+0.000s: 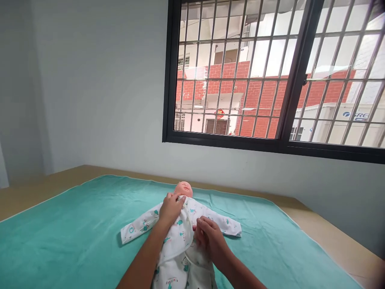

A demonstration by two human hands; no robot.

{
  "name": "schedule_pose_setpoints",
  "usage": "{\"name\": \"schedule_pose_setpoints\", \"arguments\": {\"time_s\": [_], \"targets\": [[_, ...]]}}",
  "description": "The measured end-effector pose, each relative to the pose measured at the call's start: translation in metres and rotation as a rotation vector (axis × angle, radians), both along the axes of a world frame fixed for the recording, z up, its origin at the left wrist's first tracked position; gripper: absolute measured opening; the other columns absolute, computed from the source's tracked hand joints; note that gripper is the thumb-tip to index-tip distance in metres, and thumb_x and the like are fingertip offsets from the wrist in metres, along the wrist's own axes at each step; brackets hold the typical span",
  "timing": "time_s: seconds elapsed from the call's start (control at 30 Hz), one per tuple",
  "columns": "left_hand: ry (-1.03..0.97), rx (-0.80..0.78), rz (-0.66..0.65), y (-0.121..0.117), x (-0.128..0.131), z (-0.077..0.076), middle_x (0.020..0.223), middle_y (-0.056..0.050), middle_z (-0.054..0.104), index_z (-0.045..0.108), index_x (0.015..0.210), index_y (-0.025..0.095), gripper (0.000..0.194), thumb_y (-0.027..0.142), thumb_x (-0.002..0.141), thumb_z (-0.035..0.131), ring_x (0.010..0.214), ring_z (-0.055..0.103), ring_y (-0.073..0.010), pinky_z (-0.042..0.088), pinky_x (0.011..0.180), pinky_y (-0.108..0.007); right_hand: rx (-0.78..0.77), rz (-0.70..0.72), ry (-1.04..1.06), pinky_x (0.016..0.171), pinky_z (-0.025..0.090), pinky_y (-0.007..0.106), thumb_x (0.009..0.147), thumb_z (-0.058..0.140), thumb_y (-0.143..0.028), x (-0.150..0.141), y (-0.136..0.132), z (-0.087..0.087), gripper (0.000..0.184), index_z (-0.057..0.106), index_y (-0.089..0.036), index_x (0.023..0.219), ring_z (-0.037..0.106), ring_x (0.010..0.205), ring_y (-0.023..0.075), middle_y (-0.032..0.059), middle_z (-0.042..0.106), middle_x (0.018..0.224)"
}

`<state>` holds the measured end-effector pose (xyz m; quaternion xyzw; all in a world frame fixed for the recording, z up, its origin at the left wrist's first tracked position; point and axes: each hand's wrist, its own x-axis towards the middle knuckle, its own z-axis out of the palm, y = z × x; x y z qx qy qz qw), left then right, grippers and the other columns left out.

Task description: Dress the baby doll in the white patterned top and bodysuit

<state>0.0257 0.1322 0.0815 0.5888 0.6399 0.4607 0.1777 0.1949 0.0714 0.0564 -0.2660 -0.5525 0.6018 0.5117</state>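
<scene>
A baby doll (184, 188) lies on its back, its head toward the wall. It wears a white baby shirt (180, 239) printed with small teal and red figures, both sleeves spread out sideways. Close under the doll's chin, my left hand (172, 208) has its fingers closed on the shirt's collar edge. Over the right side of the doll's chest, my right hand (209, 237) is closed with bent fingers, partly blurred; what it pinches is hidden. A front flap of the shirt hangs between my hands. Printed fabric covers the doll's lower body, which the bottom edge cuts off.
A teal cloth (90, 224) lies under the doll with some shallow wrinkles. Around it shows a tan surface (63, 176) that meets a pale wall (105, 100). A dark-framed window (225, 136) with metal bars is set in the wall.
</scene>
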Motion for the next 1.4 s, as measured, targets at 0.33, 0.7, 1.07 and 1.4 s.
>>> {"name": "schedule_pose_setpoints", "arguments": {"time_s": [0.33,0.7,1.07,1.4], "targets": [[-0.198,-0.037,0.07,0.01,-0.014,-0.004,0.075,-0.002,0.066,0.058,0.088,0.019,0.015,0.026,0.079,0.048,0.054,0.056,-0.013,0.04,0.055,-0.024,0.288,-0.491,-0.814,0.058,0.036,0.026,0.08,0.057,-0.038,-0.018,0.063,0.037,0.018,0.056,-0.02,0.077,0.058,0.067,0.0175,0.0046,0.065,0.077],[-0.282,0.03,-0.134,0.015,-0.014,-0.012,0.102,-0.008,0.074,0.072,0.099,0.016,0.031,0.028,0.082,0.048,0.099,0.066,-0.0224,0.047,0.09,-0.032,0.214,-0.487,-0.952,0.056,0.03,0.026,0.078,0.052,-0.024,-0.037,0.117,0.027,0.026,0.057,-0.017,0.054,0.055,0.059,0.0172,0.0074,0.063,0.06],[-0.106,0.006,-0.121,0.018,-0.015,-0.016,0.112,-0.008,0.07,0.071,0.105,0.02,0.031,0.027,0.082,0.052,0.103,0.061,-0.0219,0.042,0.091,-0.029,0.174,-0.401,-0.623,0.053,0.031,0.023,0.077,0.052,-0.041,-0.051,0.126,0.025,0.031,0.055,-0.016,0.057,0.043,0.053,0.0113,-0.0026,0.049,0.051],[-0.191,-0.051,-0.096,0.024,-0.017,-0.003,0.076,-0.005,0.072,0.07,0.071,0.018,0.018,0.033,0.074,0.062,0.071,0.063,-0.0185,0.042,0.065,-0.025,0.059,-0.354,-0.504,0.053,0.026,0.024,0.066,0.061,-0.029,-0.051,0.12,0.028,0.019,0.058,-0.016,0.054,0.038,0.054,0.0106,-0.0045,0.044,0.049]]}}
